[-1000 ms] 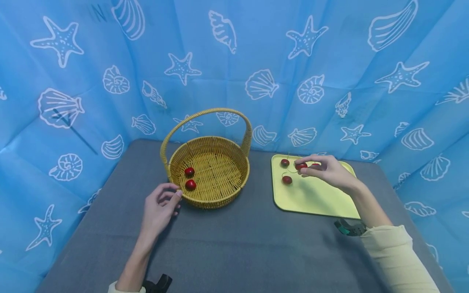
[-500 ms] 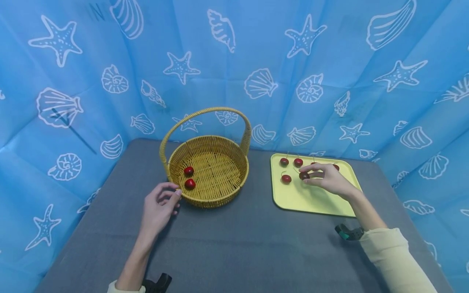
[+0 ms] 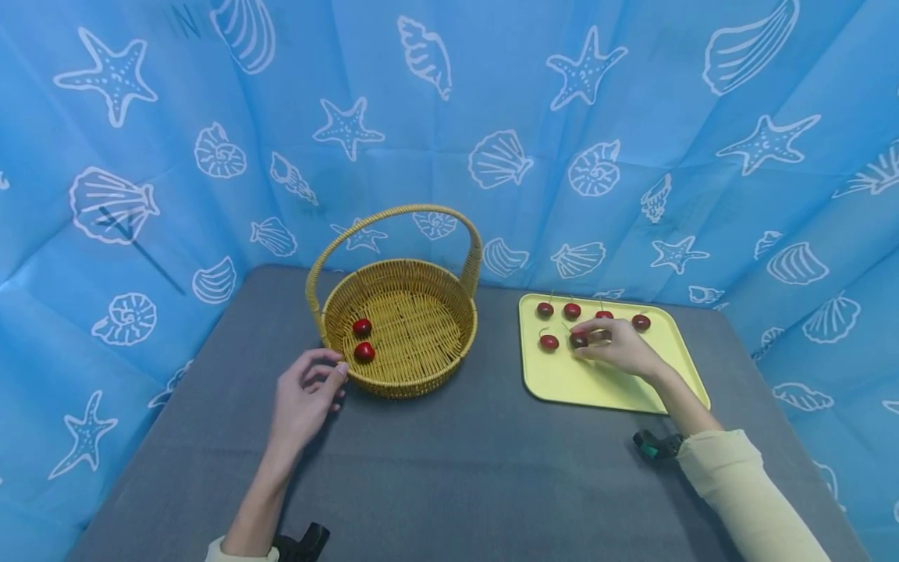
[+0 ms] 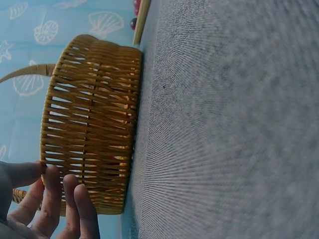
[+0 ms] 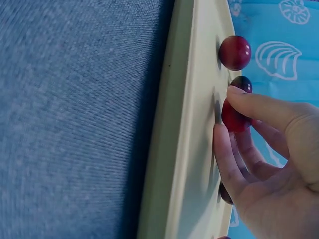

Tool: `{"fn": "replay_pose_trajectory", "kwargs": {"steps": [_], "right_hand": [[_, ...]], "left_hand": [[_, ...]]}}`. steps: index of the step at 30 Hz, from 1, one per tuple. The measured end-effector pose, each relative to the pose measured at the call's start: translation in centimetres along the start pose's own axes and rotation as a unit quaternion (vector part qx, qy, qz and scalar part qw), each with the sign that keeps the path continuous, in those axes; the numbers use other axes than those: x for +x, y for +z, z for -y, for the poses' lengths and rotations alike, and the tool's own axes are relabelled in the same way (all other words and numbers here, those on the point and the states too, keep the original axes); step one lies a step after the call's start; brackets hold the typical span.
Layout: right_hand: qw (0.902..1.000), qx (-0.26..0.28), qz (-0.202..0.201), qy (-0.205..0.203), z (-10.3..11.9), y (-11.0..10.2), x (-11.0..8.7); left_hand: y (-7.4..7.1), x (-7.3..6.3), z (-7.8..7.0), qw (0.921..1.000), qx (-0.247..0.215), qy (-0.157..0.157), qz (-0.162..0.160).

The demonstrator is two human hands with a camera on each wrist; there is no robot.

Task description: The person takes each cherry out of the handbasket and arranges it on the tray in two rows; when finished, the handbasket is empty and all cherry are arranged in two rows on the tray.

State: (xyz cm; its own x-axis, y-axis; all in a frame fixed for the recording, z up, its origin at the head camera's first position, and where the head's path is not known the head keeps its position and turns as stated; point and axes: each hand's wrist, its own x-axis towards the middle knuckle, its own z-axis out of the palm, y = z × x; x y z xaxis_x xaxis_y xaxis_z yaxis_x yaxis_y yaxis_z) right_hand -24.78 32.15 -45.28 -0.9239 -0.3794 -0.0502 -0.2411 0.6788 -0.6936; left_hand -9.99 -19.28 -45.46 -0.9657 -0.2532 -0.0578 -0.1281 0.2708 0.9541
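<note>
My left hand (image 3: 305,398) pinches the near-left rim of a round yellow wicker basket (image 3: 410,384) with a tall arched handle. Two red cherries (image 3: 364,353) lie inside at the basket's left. In the left wrist view, thumb and fingertips (image 4: 51,174) meet at the rim of the woven wall. Over a pale yellow tray (image 3: 604,390), my right hand (image 3: 621,350) holds a dark red cherry (image 3: 578,340) between thumb and fingers. The right wrist view shows this held cherry (image 5: 234,117) close to the tray surface; whether it touches is unclear.
Several other stemmed cherries lie on the tray, one just left of the held one (image 3: 548,343) and a row along the back (image 3: 572,311). A grey cloth (image 3: 449,476) covers the table. Behind hangs a blue curtain (image 3: 435,101) with shell prints.
My right hand has moved from the tray's back row toward its middle, then slightly left and lower with the cherry. The back-row cherries are now uncovered. My left hand stays at the basket rim.
</note>
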Motion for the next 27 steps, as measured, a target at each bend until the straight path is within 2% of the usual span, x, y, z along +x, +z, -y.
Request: {"fn": "replay_pose_trajectory", "kwargs": {"steps": [6,15,27], "right_hand": [[0.9997,-0.024,-0.004,-0.001,0.0,0.2,0.2],[0.9999,0.001,0.011,-0.013,0.5,-0.1,-0.1],[0.9998,-0.003,0.019,0.009,1.7,-2.0,-0.5]], "left_hand": [[0.1,0.0,0.1,1.0,-0.001,0.006,-0.001],[0.0,-0.1,0.2,0.9999,-0.005,0.016,-0.001],[0.0,0.0,0.2,0.9997,0.003,0.022,-0.004]]}}
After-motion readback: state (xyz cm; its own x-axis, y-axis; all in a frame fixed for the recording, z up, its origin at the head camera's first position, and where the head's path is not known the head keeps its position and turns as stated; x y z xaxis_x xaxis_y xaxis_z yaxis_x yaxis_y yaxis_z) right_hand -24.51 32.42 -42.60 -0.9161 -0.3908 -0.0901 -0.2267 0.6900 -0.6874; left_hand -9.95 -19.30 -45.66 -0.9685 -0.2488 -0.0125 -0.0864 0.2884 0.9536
